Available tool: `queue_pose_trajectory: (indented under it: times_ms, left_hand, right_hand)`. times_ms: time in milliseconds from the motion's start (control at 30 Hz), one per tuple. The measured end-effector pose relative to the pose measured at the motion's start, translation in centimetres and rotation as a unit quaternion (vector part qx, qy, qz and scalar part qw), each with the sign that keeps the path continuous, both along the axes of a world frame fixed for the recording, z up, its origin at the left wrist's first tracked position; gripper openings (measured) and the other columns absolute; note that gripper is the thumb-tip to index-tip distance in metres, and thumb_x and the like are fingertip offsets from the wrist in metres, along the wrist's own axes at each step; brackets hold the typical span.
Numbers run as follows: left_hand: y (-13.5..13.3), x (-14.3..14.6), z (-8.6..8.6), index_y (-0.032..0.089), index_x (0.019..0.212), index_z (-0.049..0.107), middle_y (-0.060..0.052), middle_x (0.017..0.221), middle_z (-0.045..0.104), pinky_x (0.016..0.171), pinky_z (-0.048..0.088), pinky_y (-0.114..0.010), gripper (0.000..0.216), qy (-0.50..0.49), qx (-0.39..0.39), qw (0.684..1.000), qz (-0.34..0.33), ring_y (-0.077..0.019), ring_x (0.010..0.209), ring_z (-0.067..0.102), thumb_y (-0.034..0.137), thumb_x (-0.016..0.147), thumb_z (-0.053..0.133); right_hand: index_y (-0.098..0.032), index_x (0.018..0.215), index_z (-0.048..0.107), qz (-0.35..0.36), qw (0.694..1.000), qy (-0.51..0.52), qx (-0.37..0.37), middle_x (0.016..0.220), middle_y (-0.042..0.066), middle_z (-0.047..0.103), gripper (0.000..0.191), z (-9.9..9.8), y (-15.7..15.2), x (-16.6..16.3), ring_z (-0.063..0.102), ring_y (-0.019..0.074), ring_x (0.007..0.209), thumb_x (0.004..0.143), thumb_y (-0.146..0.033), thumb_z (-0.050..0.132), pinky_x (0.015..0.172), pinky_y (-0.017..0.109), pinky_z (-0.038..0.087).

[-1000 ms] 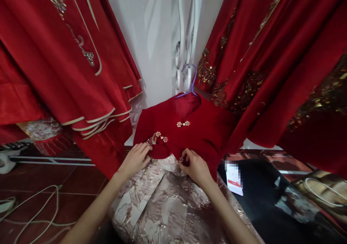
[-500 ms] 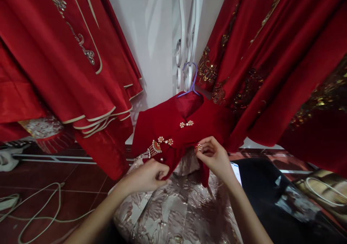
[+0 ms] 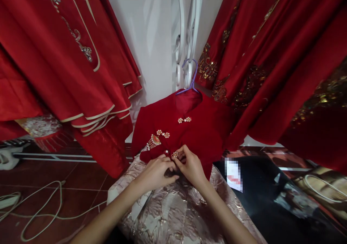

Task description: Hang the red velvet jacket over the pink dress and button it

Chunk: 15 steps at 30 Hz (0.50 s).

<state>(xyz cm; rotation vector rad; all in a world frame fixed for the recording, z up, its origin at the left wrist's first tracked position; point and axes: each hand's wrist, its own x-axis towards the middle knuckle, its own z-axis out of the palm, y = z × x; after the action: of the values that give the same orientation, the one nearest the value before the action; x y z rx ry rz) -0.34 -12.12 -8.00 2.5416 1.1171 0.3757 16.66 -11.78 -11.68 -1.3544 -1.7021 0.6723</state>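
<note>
A red velvet jacket (image 3: 206, 128) hangs on a purple hanger (image 3: 193, 85), its front facing me. A beaded flower clasp (image 3: 184, 120) joins it below the neckline, and a second flower clasp (image 3: 163, 133) with a fan-shaped tassel brooch (image 3: 155, 141) sits lower left. My right hand (image 3: 191, 167) pinches a gold flower fastener (image 3: 175, 154) at the jacket's lower front edge. Fingers curled, my left hand (image 3: 158, 173) grips the opposite edge beside a pearl (image 3: 166, 152); its thumb is lower and its fingertips are partly hidden. Both hands nearly touch.
Shiny pink-beige brocade fabric (image 3: 168, 215) lies beneath the jacket. Long red garments (image 3: 108, 77) hang at left, and sequinned red ones (image 3: 260, 70) at right. A white metal stand (image 3: 181, 23) is behind. A white cable (image 3: 61, 200) loops across the floor; a black surface (image 3: 260, 189) lies at right.
My right hand has moved left with the flower fastener, bringing the jacket's right edge to the left one. My left hand has shifted slightly up and its fingers are now at the pearl.
</note>
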Motion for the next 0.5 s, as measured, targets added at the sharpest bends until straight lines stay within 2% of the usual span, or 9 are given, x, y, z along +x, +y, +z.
queue_pose_trajectory:
  times_ms: [67, 167, 267, 367, 500]
  left_hand:
    - [0.3, -0.1, 0.9, 0.021, 0.077, 0.062, 0.001, 0.07, 0.058, 0.065, 0.04, -0.026, 0.015, -0.035, 0.026, 0.997, 0.057, -0.0163, 0.075, 0.055, 0.035, 0.082, 0.059]
    - [1.1, -0.7, 1.2, 0.02, 0.082, 0.056, 0.002, 0.072, 0.054, 0.063, 0.04, -0.025, 0.013, -0.092, 0.069, 0.984, 0.136, -0.0142, 0.07, 0.051, 0.032, 0.08, 0.06]
    - [1.9, -1.6, 0.5, 0.02, 0.094, 0.054, 0.001, 0.083, 0.056, 0.063, 0.044, -0.025, 0.025, -0.126, 0.033, 0.982, 0.135, -0.0131, 0.07, 0.053, 0.031, 0.075, 0.066]
    - [2.5, -2.0, -0.4, 0.02, 0.09, 0.056, 0.0, 0.085, 0.056, 0.062, 0.047, -0.023, 0.015, -0.152, -0.024, 0.98, 0.13, -0.011, 0.068, 0.055, 0.026, 0.079, 0.062]
    - [2.3, -1.8, -0.4, 0.02, 0.091, 0.062, -0.001, 0.091, 0.056, 0.068, 0.051, -0.024, 0.013, -0.161, -0.018, 0.978, 0.135, -0.0109, 0.072, 0.058, 0.028, 0.08, 0.061]
  right_hand:
    - [-0.025, 0.087, 0.046, -0.001, 1.0, -0.01, 0.003, 0.081, -0.003, 0.063, 0.015, -0.5, 0.2, -0.1, 0.061, 0.0143, 0.07, 0.08, -0.024, 0.059, 0.061, 0.024, 0.048]
    - [-0.025, 0.087, 0.046, 0.004, 1.0, -0.014, 0.01, 0.08, -0.003, 0.063, 0.015, -0.6, 0.1, 0.0, 0.061, 0.0142, 0.07, 0.08, -0.024, 0.059, 0.061, 0.024, 0.047]
    - [-0.025, 0.086, 0.047, 0.006, 1.0, -0.007, 0.009, 0.079, -0.003, 0.062, 0.014, -0.5, 0.1, 0.0, 0.06, 0.0137, 0.068, 0.08, -0.025, 0.059, 0.06, 0.023, 0.047]
    - [-0.024, 0.086, 0.048, 0.011, 1.0, 0.006, 0.002, 0.077, -0.003, 0.062, 0.014, -0.5, 0.1, -0.2, 0.06, 0.013, 0.066, 0.079, -0.024, 0.06, 0.059, 0.022, 0.048]
    - [-0.024, 0.088, 0.05, 0.021, 0.999, 0.025, 0.001, 0.077, -0.002, 0.062, 0.015, -0.5, 0.1, -0.1, 0.061, 0.013, 0.067, 0.079, -0.026, 0.062, 0.058, 0.022, 0.049]
